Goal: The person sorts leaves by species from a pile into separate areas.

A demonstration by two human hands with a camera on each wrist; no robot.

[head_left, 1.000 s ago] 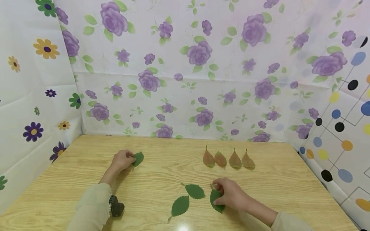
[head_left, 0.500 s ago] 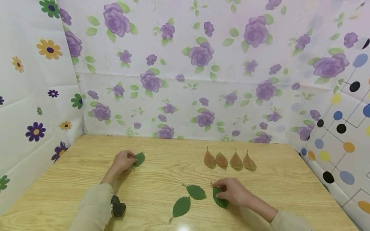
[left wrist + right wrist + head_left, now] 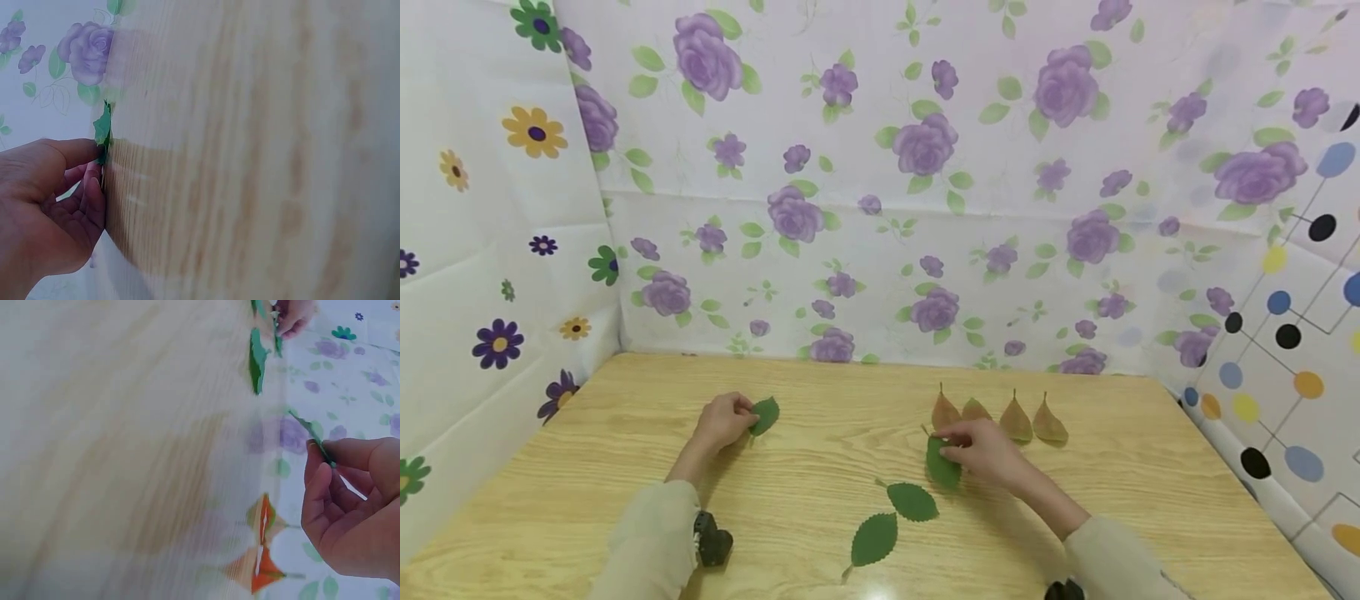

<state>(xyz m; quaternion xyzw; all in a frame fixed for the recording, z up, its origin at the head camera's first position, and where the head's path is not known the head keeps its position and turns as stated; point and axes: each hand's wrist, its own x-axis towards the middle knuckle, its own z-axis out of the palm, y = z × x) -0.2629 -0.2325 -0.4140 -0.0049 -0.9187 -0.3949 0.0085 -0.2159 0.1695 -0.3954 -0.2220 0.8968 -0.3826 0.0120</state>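
My left hand (image 3: 724, 422) is at the far left of the table, pinching the edge of a green leaf (image 3: 766, 415); the left wrist view shows this leaf (image 3: 103, 128) at the table surface. Between its thumb and fingers my right hand (image 3: 988, 454) holds another green leaf (image 3: 942, 465), raised off the table in the right wrist view. Two more green leaves lie in the front middle, one leaf (image 3: 913, 502) close to the tip of the other leaf (image 3: 874, 539). Behind the right hand is a row of reddish-brown leaves (image 3: 1016, 419), partly covered by that hand.
The wooden table (image 3: 820, 450) meets a flower-printed cloth (image 3: 850, 250) at the back. Patterned cloths also hang at the left (image 3: 460, 275) and right. A black device (image 3: 711, 542) is worn on the left wrist.
My right hand has lifted its green leaf and carried it away from me, to the front of the brown row. The left hand keeps its place and its pinch on the leaf.
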